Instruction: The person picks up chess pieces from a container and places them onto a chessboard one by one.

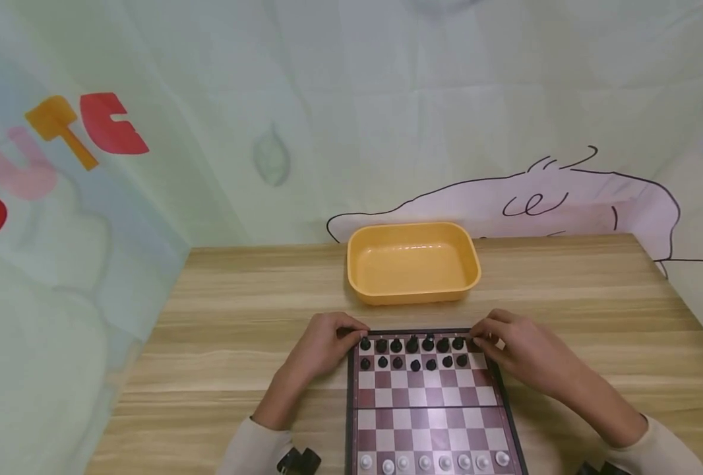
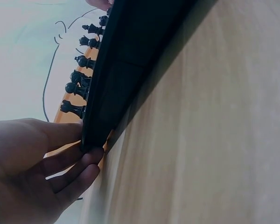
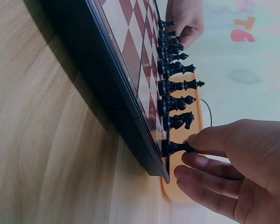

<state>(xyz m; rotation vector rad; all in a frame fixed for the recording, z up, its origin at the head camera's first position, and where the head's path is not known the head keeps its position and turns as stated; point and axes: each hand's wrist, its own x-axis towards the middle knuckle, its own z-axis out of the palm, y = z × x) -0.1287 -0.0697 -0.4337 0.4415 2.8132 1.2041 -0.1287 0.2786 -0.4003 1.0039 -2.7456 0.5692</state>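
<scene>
A magnetic-style chessboard (image 1: 425, 398) with red-brown and white squares lies on the table. My left hand (image 1: 326, 340) holds its far left corner, thumb on the upper edge beside a black rook (image 2: 72, 108) and fingers at the edge below. At the far right corner, my right hand (image 1: 520, 346) pinches a black chess piece (image 3: 173, 147) between thumb and fingers, its base at the board and its top hidden by the fingertips. Beside that piece stands a black knight (image 3: 181, 121). Black pieces (image 1: 412, 344) fill two far rows; white pawns (image 1: 425, 462) line a near row.
Just behind the board sits a yellow plastic tray (image 1: 413, 297). The wooden table (image 1: 239, 297) meets a printed cloth backdrop (image 1: 351, 132) at its back and sides. The frame's lower edge cuts off the near end of the board.
</scene>
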